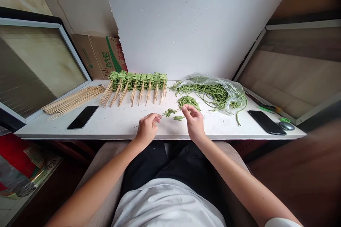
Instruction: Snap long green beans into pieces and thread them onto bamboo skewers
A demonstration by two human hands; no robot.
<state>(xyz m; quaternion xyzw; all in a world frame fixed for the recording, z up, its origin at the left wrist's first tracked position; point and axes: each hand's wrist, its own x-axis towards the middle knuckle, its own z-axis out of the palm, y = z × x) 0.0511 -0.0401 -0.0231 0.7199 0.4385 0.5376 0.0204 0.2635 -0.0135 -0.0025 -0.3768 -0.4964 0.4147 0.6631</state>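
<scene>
My left hand (pixel 147 128) grips a thin bamboo skewer (pixel 153 119) that slants up and to the right. Several folds of long green bean (pixel 169 112) are threaded on its far half. My right hand (pixel 194 122) is near the skewer's tip, its fingers pinched on a green bean strand that leads toward the folds. A heap of green beans (pixel 188 102) lies just beyond that hand, and a short bean piece (pixel 178 117) sits between my hands. Farther left, a row of finished bean skewers (pixel 138 86) lies on the white table (pixel 114 124), their bare sticks pointing toward me.
Loose bamboo skewers (pixel 73 101) and a black phone (pixel 82 117) lie at the table's left. A clear bag of long beans (pixel 213 94) is at the back right, beside another phone (pixel 266 122). A white board (pixel 191 32) and cardboard box (pixel 97 56) stand behind.
</scene>
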